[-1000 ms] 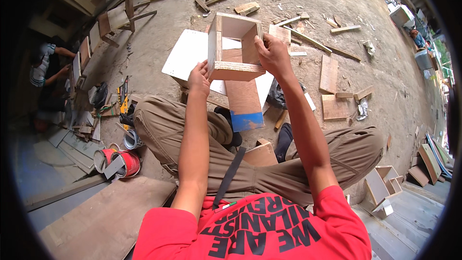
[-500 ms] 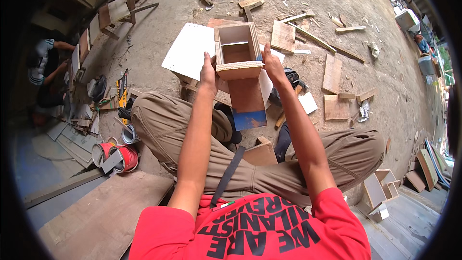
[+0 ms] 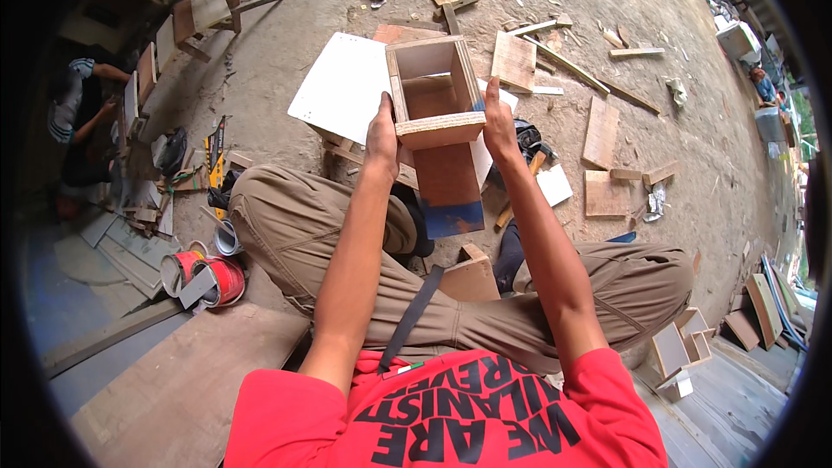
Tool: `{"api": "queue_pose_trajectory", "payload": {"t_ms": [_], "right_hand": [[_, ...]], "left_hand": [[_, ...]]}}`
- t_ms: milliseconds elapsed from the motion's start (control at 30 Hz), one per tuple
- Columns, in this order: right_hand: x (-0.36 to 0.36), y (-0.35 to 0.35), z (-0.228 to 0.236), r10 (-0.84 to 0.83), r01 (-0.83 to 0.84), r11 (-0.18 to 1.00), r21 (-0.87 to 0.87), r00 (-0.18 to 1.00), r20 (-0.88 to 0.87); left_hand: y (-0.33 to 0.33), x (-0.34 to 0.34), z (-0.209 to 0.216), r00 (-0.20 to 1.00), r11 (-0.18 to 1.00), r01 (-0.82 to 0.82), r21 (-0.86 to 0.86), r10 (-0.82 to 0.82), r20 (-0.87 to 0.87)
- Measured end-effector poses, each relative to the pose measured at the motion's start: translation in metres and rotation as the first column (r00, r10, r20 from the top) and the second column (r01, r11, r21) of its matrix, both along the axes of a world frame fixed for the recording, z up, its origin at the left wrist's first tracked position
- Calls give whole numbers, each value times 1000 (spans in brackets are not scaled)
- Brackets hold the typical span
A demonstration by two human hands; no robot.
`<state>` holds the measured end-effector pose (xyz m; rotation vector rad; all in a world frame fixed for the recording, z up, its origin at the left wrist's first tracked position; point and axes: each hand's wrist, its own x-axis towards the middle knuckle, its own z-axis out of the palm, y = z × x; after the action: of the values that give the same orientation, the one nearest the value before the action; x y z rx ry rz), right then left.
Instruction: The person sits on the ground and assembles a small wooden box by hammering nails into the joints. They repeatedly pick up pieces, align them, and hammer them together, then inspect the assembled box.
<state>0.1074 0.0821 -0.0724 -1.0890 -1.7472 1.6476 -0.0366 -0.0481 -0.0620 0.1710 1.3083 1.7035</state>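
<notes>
Between my two hands is a small wooden box (image 3: pixel 440 128) with a rectangular opening facing up and a long plywood panel, blue at its near end, stretching toward me. My left hand (image 3: pixel 382 134) grips its left side, thumb along the wall. On the opposite side my right hand (image 3: pixel 497 121) presses against the wall, thumb up and fingers mostly hidden behind it. A white board (image 3: pixel 342 91) lies just beyond, to the left of the box. Below the blue end, another wooden piece (image 3: pixel 470 277) rests between my legs.
Wood offcuts (image 3: pixel 600 132) and strips lie scattered over the dirt ground. To the left stand red cans (image 3: pixel 224 282) near a yellow-and-black saw (image 3: pixel 215 152). A compartmented wooden box (image 3: pixel 682 342) sits at the lower right. Another person (image 3: pixel 78 108) works at the far left.
The box has shifted slightly to the right and nearer to me, and its opening is tipped a little differently. Both hands keep their hold on its sides.
</notes>
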Motion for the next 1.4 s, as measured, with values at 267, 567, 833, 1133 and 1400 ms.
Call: {"api": "queue_pose_trajectory", "payload": {"t_ms": [267,567,833,1133,1400], "right_hand": [[3,-2,-25,-71,71,997,2,996,-57],[4,-4,-10,-50,49,999,-14,998,-47],[2,-1,-24,-72,72,997,-14,997,-3],[3,10,-20,-83,56,983,-173,984,-157],[1,12,-30,-87,46,971,-233,982,-167]], "left_hand": [[2,-2,-32,991,998,-40,-39,34,-133],[3,-8,-44,993,995,-95,-11,94,-65],[4,-5,-35,996,996,-73,-50,70,-60],[2,-21,-35,980,984,-156,-82,144,-139],[3,-24,-38,983,984,-176,-21,174,-63]]}}
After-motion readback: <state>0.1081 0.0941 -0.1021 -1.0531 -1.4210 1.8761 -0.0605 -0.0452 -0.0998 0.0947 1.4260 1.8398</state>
